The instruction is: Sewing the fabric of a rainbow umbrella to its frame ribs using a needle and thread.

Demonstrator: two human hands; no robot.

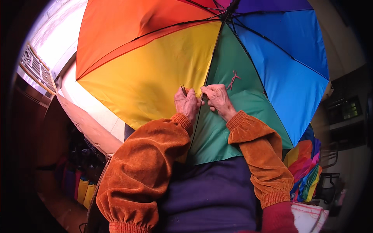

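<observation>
An open rainbow umbrella (155, 73) lies spread in front of me, its inside with the dark ribs facing up. My left hand (187, 104) is closed beside a rib, over the yellow panel. From its fingers pokes a small pointed dark metal tool, perhaps thread snips (183, 89). On the other side of that rib (211, 58), my right hand (218, 99) pinches at the rib where yellow meets green; what sits in its fingertips is too small to make out. A few pink threads (234, 80) lie on the green panel.
The umbrella's hub (229, 13) is at the top. A cardboard edge (85, 122) runs along the left, with bundled colourful fabric (82, 190) below it. More rainbow fabric (307, 171) is piled at the right, near a dark metal chair (329, 186). Dark cloth (210, 194) covers my lap.
</observation>
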